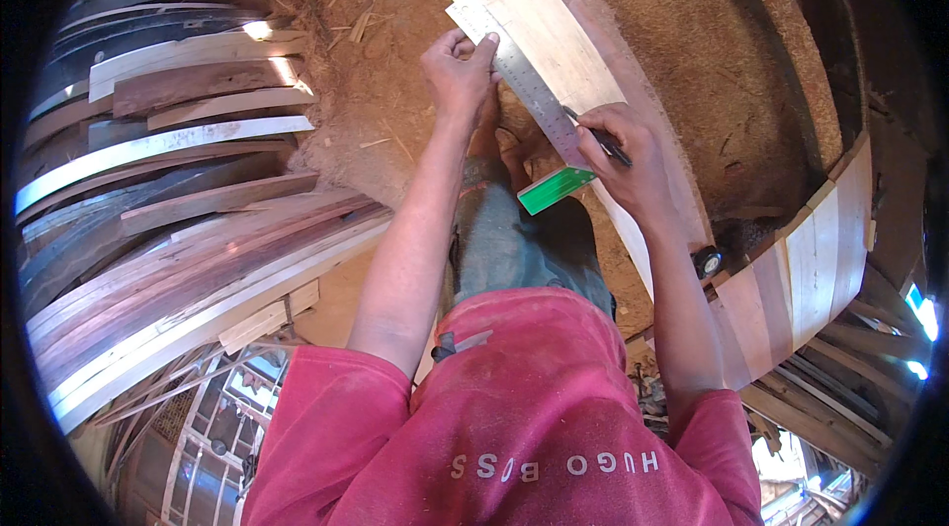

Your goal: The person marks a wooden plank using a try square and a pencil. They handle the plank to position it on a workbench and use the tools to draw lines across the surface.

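Marking is under way: the left hand (457, 71) is pressing a steel try square with a green handle (524, 96) flat on the pale wooden plank (554, 32), fingers spread on the blade, while the right hand (625, 162) is pinching a dark pencil (599, 137) at the blade's edge. Next, the stroke probably needs the square held steady. Sawdust-covered ground (376, 101) is lying left; stacked boards (188, 170) are crowding beyond.

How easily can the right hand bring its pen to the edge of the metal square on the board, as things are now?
Probably yes. The right hand holds the pen with its tip already beside the metal square on the pale board. The left hand presses the blade higher up, clear of that stretch.
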Action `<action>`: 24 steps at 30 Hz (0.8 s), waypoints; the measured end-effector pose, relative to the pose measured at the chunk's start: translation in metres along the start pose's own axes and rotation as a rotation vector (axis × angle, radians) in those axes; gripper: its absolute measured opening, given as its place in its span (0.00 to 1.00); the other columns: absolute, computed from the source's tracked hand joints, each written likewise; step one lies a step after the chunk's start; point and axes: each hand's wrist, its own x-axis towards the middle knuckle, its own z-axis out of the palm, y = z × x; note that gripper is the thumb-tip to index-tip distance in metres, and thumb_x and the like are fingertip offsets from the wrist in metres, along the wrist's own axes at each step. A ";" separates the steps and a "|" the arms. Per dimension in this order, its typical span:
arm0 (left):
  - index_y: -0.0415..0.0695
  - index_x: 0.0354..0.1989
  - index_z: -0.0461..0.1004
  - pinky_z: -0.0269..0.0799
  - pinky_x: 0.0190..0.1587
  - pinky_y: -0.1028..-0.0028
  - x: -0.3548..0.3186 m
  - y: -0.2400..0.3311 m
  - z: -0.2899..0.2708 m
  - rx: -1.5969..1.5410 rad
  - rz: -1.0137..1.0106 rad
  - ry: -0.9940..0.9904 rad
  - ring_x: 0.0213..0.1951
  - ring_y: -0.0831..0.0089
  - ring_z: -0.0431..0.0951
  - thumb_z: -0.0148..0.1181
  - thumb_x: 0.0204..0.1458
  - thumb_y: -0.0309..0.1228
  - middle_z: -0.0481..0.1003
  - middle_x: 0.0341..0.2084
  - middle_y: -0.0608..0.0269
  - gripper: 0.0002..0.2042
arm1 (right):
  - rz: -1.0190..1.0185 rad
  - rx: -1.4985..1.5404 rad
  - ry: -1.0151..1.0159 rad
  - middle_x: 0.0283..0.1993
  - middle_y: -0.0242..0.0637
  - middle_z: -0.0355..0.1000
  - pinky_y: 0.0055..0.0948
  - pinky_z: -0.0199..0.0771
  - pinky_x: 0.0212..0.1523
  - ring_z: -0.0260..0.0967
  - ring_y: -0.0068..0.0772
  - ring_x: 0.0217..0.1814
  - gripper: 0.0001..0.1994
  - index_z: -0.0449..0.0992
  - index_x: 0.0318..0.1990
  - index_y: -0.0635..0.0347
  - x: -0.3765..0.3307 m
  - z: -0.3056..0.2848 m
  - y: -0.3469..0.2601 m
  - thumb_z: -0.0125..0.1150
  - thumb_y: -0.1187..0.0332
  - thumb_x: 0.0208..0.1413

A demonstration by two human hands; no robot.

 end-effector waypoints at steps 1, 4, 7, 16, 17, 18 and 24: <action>0.32 0.46 0.79 0.80 0.26 0.77 0.000 0.000 0.000 -0.006 -0.005 -0.006 0.25 0.78 0.80 0.70 0.57 0.27 0.82 0.29 0.58 0.13 | 0.021 -0.009 -0.024 0.40 0.48 0.78 0.37 0.77 0.47 0.78 0.47 0.44 0.07 0.81 0.39 0.66 0.000 -0.003 0.000 0.67 0.72 0.55; 0.32 0.46 0.79 0.80 0.26 0.77 -0.002 0.003 0.000 -0.006 0.000 -0.008 0.25 0.78 0.80 0.70 0.57 0.27 0.83 0.30 0.58 0.13 | 0.037 -0.026 -0.060 0.40 0.47 0.78 0.38 0.77 0.47 0.78 0.47 0.45 0.07 0.81 0.38 0.66 0.002 -0.008 0.001 0.67 0.72 0.55; 0.32 0.46 0.79 0.80 0.26 0.77 -0.002 0.002 -0.002 -0.016 0.001 -0.002 0.26 0.77 0.81 0.70 0.57 0.28 0.83 0.30 0.58 0.13 | 0.052 -0.097 -0.100 0.40 0.48 0.78 0.38 0.77 0.46 0.78 0.47 0.44 0.08 0.81 0.38 0.65 0.018 -0.007 -0.007 0.67 0.70 0.53; 0.34 0.46 0.80 0.83 0.28 0.76 -0.002 0.002 0.001 -0.016 -0.007 0.006 0.26 0.77 0.81 0.70 0.57 0.27 0.83 0.30 0.59 0.12 | -0.100 -0.243 -0.177 0.33 0.53 0.80 0.47 0.78 0.42 0.80 0.54 0.37 0.13 0.82 0.36 0.63 0.157 0.031 -0.030 0.64 0.61 0.54; 0.34 0.46 0.80 0.82 0.28 0.76 -0.003 0.002 0.002 -0.031 -0.011 0.004 0.26 0.77 0.81 0.70 0.57 0.27 0.83 0.30 0.60 0.12 | -0.099 -0.243 -0.182 0.33 0.53 0.80 0.47 0.78 0.42 0.80 0.54 0.37 0.13 0.82 0.36 0.63 0.171 0.038 -0.029 0.64 0.61 0.54; 0.34 0.46 0.80 0.82 0.28 0.76 -0.002 0.001 0.002 -0.032 -0.014 0.005 0.26 0.77 0.81 0.70 0.57 0.27 0.83 0.30 0.60 0.12 | -0.167 -0.194 -0.134 0.32 0.52 0.79 0.47 0.78 0.41 0.80 0.54 0.36 0.13 0.82 0.36 0.63 0.183 0.042 -0.029 0.65 0.61 0.54; 0.34 0.46 0.80 0.80 0.26 0.78 0.003 -0.008 0.000 -0.038 0.015 0.010 0.25 0.79 0.80 0.70 0.57 0.26 0.82 0.29 0.61 0.12 | -0.299 -0.085 -0.112 0.34 0.41 0.79 0.32 0.77 0.40 0.78 0.33 0.36 0.06 0.81 0.39 0.64 0.147 0.034 -0.014 0.68 0.72 0.56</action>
